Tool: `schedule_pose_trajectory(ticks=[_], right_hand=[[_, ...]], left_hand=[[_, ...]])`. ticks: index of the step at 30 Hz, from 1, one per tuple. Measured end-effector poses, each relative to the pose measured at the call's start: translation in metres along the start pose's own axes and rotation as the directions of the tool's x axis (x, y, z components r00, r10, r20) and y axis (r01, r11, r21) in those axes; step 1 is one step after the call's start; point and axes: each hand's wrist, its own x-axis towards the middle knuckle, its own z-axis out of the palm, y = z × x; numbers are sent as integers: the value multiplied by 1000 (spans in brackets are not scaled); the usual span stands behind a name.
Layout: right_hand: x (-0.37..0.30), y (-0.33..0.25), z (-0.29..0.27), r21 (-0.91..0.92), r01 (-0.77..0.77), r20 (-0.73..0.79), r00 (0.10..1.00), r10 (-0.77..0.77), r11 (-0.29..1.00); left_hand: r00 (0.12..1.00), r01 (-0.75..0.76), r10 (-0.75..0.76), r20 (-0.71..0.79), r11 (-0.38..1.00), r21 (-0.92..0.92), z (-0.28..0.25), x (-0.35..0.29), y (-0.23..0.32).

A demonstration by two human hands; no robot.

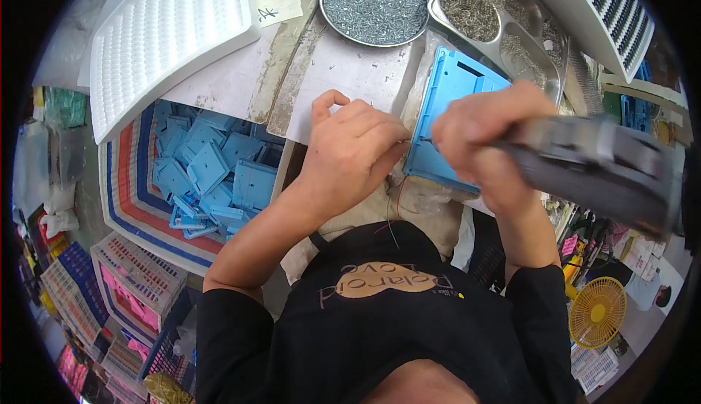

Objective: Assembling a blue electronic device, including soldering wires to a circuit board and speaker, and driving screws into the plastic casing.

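Observation:
My right hand (485,130) is wrapped round a dark power screwdriver (591,159), its body smeared by motion and lying out to the right. The screwdriver's front end points left, over a light-blue plastic panel (445,90) with raised edges and a slot. At the panel's left edge is my left hand (358,145), its fingers curled and thumb and fingertips drawn together. Whatever those fingertips pinch is hidden or too small to name. Part of the panel is covered by my right hand.
A round metal tray of screws (376,2) stands at the back. Right of it, a divided metal tray (500,28) holds small springs. A striped bag (124,178) of blue plastic parts (208,167) hangs at left. White ridged panels (175,46) flank the bench; a yellow fan (597,313) is at lower right.

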Motion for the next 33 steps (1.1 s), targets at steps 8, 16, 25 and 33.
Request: schedule_pose_trajectory(ticks=[8, 16, 25, 33], right_hand=[[-1, -31, 5, 277, 60, -73, 996, -41, 959], [-21, -29, 12, 378, 17, -93, 996, 19, 926], [-34, -13, 29, 91, 16, -48, 999, -12, 996], [-40, -18, 2, 36, 25, -21, 1000, -24, 999]], left_hand=[[1000, -7, 8, 10, 996, -87, 3, 1, 13], [973, -90, 85, 214, 996, 12, -11, -4, 18], [984, 22, -15, 175, 999, -39, -29, -4, 3], [996, -65, 69, 55, 995, -76, 2, 22, 5]])
